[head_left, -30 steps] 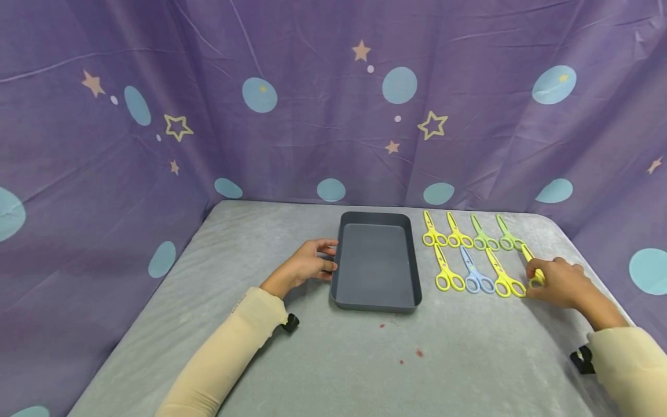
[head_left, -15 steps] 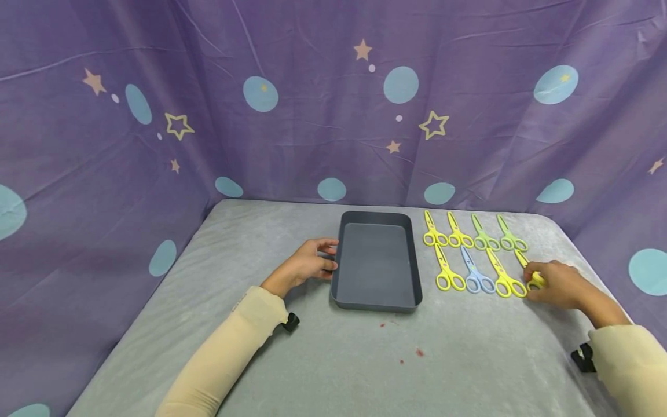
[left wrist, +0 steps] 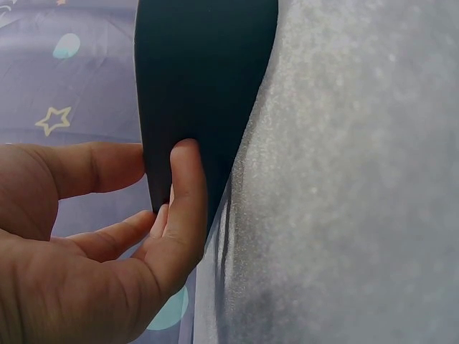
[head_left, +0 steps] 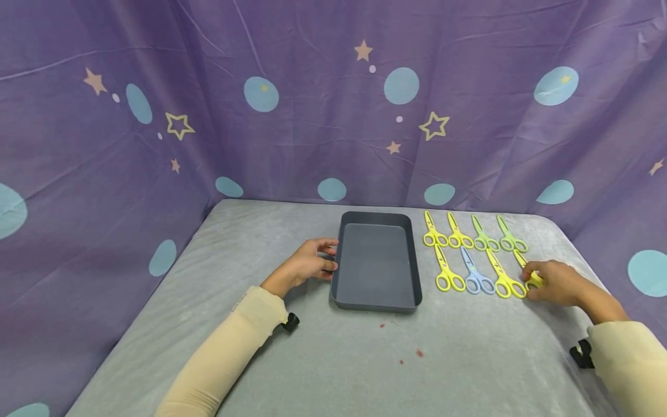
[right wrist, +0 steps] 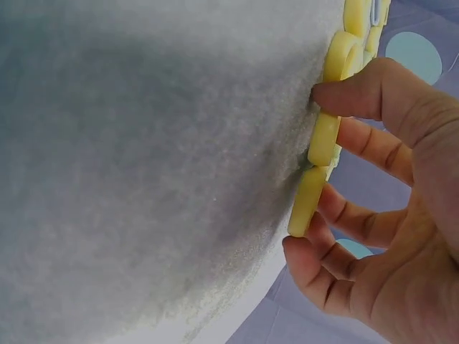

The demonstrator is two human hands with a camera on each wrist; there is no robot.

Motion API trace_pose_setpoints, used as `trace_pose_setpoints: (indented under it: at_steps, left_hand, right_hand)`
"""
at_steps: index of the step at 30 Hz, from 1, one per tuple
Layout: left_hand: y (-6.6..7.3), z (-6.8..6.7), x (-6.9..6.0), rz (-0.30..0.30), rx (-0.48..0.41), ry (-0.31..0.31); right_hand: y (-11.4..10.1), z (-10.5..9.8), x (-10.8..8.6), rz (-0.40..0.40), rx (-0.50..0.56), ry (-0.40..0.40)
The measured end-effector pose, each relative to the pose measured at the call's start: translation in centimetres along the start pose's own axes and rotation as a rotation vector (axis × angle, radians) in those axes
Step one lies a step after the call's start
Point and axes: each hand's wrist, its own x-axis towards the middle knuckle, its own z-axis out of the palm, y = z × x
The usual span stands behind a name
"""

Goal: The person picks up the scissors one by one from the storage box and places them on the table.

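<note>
In the head view, my left hand [head_left: 306,265] rests its fingertips against the outside of the left wall of a dark grey rectangular tray [head_left: 375,310]. The left wrist view has its fingers and thumb loosely bent, touching that wall [left wrist: 208,72]. My right hand [head_left: 560,284] pinches the handles of a pair of yellow scissors [head_left: 520,258], at the right end of the near row. These scissors lie flat on the table, blades pointing away. In the right wrist view, thumb and fingertips touch the yellow handle loops [right wrist: 307,204]; the blades are hidden there.
Two rows of scissors lie right of the tray: yellow [head_left: 447,272] and blue [head_left: 471,272] in the near row, yellow [head_left: 458,234] and green [head_left: 508,237] in the far row. Grey cloth covers the table [head_left: 469,359]. A purple patterned curtain [head_left: 312,145] hangs behind.
My right hand has shifted the yellow scissors slightly left and nearer, beside the neighbouring yellow pair, their tip now just below the green handles. The left hand and tray have stayed put.
</note>
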Motion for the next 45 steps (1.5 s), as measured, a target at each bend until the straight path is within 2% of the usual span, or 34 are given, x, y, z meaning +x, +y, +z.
trace_pose_setpoints:
  at_steps: [13,23,36,45]
  left_hand:
    - [0.09,0.01,-0.20,0.005,0.005,-0.007]
    - [0.08,0.01,-0.18,0.000,0.003,-0.003]
    - [0.15,0.00,-0.17,-0.002,0.012,0.002]
    - [-0.07,0.08,0.05,-0.004,0.002,0.005]
  right_hand:
    - [0.00,-0.12,0.12,0.038,0.031,-0.020]
    - [-0.36,-0.44,0.02,0.030,0.058,-0.055]
    - [-0.34,-0.20,-0.09,0.026,0.060,-0.039]
    - [-0.28,-0.59,-0.14,0.007,0.088,-0.056]
